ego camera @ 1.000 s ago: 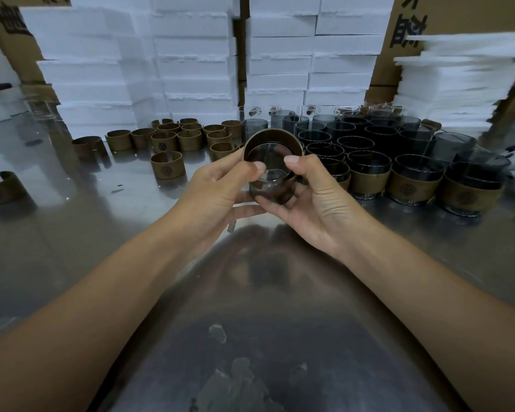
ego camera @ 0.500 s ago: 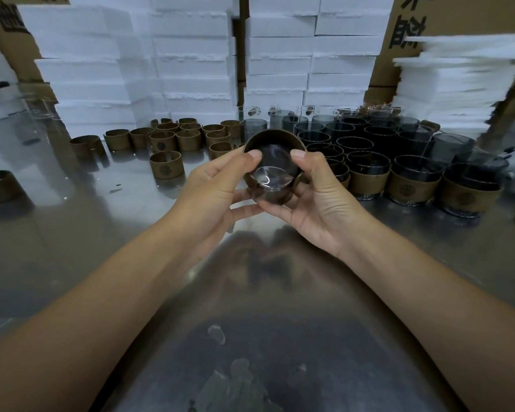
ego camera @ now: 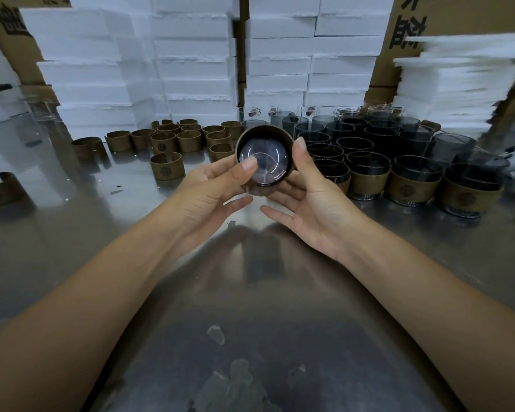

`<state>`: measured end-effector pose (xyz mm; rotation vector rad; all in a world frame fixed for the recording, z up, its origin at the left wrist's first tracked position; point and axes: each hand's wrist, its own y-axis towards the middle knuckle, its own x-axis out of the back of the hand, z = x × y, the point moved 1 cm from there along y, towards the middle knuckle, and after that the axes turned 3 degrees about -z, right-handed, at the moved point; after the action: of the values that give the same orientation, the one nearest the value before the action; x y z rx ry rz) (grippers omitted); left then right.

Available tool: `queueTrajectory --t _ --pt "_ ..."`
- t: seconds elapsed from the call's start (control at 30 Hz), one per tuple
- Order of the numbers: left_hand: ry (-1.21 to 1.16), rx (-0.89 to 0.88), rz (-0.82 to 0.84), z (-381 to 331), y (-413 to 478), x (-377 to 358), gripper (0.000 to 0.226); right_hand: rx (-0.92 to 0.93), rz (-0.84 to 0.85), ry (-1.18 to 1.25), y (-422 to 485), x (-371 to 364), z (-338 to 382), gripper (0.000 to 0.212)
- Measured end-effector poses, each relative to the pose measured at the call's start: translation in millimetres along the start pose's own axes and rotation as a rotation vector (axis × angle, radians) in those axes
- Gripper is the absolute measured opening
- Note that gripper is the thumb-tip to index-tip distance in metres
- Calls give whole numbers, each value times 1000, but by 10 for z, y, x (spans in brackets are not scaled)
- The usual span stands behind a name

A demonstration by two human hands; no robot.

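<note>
The left hand (ego camera: pixel 211 191) and right hand (ego camera: pixel 315 200) both gripping one sleeved glass (ego camera: pixel 263 165), thumbs at its rim, fingers cupped beneath, mouth tipped toward the person, held above the table (ego camera: pixel 72 233), loose sleeves (ego camera: pixel 188 141) behind left, dark glasses (ego camera: pixel 414 185) crowded right, white boxes (ego camera: pixel 197 55) stacked beyond.

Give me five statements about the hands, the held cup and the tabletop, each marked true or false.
1. The left hand and the right hand together hold one dark round glass cup wrapped in a brown sleeve. True.
2. That cup stands upright on the shiny steel table. False: it is held above the table, its mouth tipped toward the camera.
3. Loose brown band-shaped sleeves sit on the table left of the hands. True.
4. The dark glass cups at the right are all bare. False: the front row wears brown sleeves.
5. Stacked white foam boxes stand behind the table. True.
</note>
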<state>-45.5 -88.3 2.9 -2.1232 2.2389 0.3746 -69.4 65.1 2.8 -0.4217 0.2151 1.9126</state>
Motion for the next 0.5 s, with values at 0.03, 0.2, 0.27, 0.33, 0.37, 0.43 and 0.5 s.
queueTrajectory --t 0.03,0.2,0.27,0.33,0.37,0.43,0.5 --pt "11 14 8 9 8 27 33 -3 -1 -9 -9 -3 3 71" --pt "47 -1 21 20 16 107 55 -24 -27 -61 -24 -19 16 54" --pt "46 -18 28 17 17 111 72 -31 -32 -43 -22 -23 15 51" --pt "34 -31 23 11 19 104 81 -36 -19 -3 -21 -28 8 44" --pt "24 -36 18 6 20 95 84 -41 -11 25 -21 -31 1 42" --pt "-1 -53 6 6 26 81 87 -57 -4 82 -20 -40 -8 40" --pt "-15 -74 -8 1 30 68 86 -76 -7 134 -23 -54 -12 38"
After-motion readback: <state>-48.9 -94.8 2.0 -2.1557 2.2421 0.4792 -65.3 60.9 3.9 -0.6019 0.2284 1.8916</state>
